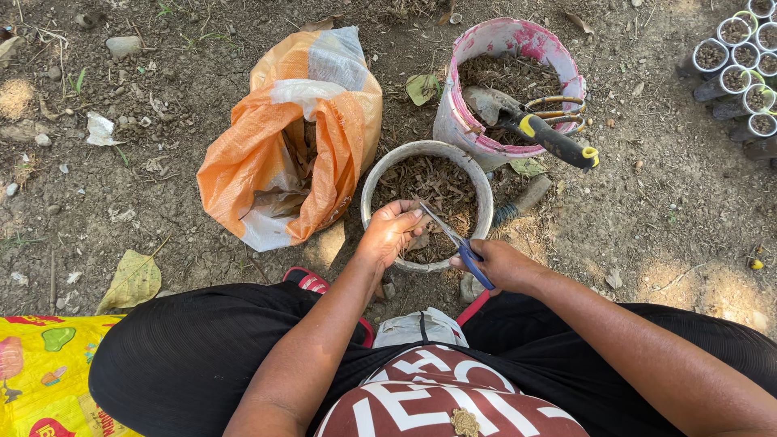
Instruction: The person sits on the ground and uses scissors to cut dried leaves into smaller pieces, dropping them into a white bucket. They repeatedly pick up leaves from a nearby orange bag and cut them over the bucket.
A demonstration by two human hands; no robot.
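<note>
My right hand [502, 265] grips blue-handled scissors [453, 236], whose blades point up-left over a grey round bowl [371, 182] filled with chopped dry brown leaves. My left hand [392, 233] is closed on a small piece of dry leaf at the bowl's near rim, right at the scissor blades. Both hands hover above the bowl's near edge.
An orange and white woven sack [275, 146] of dry leaves lies to the bowl's left. Behind it a pink and white bucket [453, 121] holds leaf litter, a trowel [498, 105] and yellow-handled shears [558, 137]. Small soil-filled seedling pots [740, 57] stand top right. A yellow mat [44, 372] lies bottom left.
</note>
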